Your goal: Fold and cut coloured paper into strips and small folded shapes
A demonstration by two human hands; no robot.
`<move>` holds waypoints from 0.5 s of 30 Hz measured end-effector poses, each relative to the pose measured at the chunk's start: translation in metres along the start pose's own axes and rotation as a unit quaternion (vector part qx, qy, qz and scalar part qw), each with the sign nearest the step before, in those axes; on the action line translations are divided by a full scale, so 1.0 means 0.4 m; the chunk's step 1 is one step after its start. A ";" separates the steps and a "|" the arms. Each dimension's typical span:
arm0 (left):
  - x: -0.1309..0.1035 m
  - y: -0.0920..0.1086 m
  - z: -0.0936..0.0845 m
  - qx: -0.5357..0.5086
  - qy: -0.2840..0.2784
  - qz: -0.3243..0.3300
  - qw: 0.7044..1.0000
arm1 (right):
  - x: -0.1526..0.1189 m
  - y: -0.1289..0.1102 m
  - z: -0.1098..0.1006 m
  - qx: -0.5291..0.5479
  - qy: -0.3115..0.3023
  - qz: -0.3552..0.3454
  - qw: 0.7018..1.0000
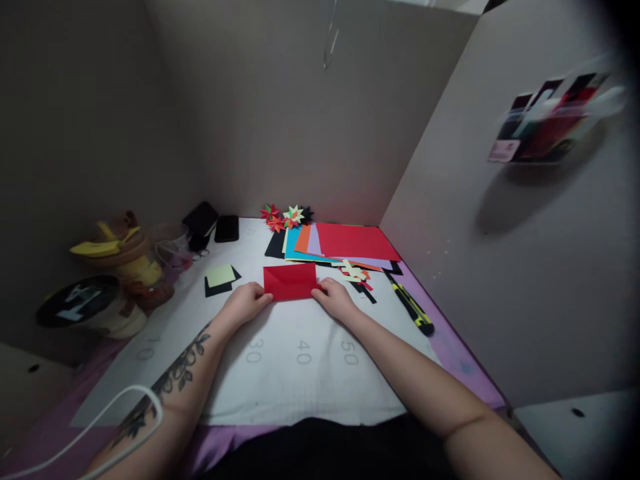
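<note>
A rectangular piece of red paper (pixel 290 281) is held up between both hands over the white sheet with printed numbers. My left hand (pixel 249 303) pinches its lower left corner, thumb on the near face. At the lower right edge, my right hand (pixel 334 298) grips the paper the same way. Left of the left hand lie a pale green paper square (pixel 220 275) and a black paper square (pixel 219 290) partly under it. Just beyond the right hand is a small heap of cut paper strips (pixel 354 272) in pale yellow, red, orange and black.
Stacked coloured paper sheets (pixel 357 240) and folded paper stars (pixel 293 215) lie at the back. A yellow and black utility knife (pixel 413 307) is on the right. Pots (pixel 117 257) and a black phone (pixel 227 229) stand or lie left. A white cable (pixel 150 400) crosses my left forearm.
</note>
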State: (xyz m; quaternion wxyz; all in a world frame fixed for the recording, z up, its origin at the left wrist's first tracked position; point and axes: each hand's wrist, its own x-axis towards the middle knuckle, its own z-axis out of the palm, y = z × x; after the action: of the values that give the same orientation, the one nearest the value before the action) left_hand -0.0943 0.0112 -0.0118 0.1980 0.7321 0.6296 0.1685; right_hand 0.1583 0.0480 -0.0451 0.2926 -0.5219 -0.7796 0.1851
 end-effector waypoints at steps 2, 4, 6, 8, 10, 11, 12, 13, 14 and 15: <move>0.004 0.003 0.001 0.004 0.000 -0.043 0.999 | 0.006 -0.001 0.005 -0.026 0.004 0.020 0.999; 0.005 0.010 0.000 0.010 -0.009 -0.067 0.998 | 0.009 -0.003 0.009 -0.043 0.005 0.032 0.999; 0.006 0.018 -0.004 0.015 -0.017 -0.084 0.996 | 0.012 -0.005 0.011 -0.056 0.002 0.040 0.998; 0.006 0.027 -0.008 0.022 -0.020 -0.101 0.994 | 0.014 -0.008 0.011 -0.068 -0.004 0.051 0.996; 0.007 0.034 -0.012 0.034 -0.019 -0.119 0.992 | 0.017 -0.011 0.011 -0.080 -0.012 0.062 0.995; 0.008 0.036 -0.013 0.039 -0.019 -0.126 0.991 | 0.018 -0.012 0.011 -0.087 -0.016 0.068 0.994; 0.009 0.037 -0.014 0.043 -0.019 -0.131 0.990 | 0.020 -0.013 0.011 -0.095 -0.020 0.073 0.993; 0.010 0.038 -0.014 0.046 -0.021 -0.135 0.990 | 0.021 -0.014 0.012 -0.104 -0.023 0.078 0.991; 0.011 0.038 -0.014 0.048 -0.022 -0.137 0.989 | 0.023 -0.015 0.012 -0.114 -0.026 0.082 0.990; 0.012 0.038 -0.014 0.050 -0.023 -0.138 0.989 | 0.024 -0.015 0.013 -0.124 -0.028 0.086 0.988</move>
State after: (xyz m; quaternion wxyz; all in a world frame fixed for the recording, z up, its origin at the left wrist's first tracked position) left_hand -0.0834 0.0146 0.0006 0.1967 0.6512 0.7273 0.0909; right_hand 0.1478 0.0547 -0.0429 0.1870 -0.6138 -0.7566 0.1259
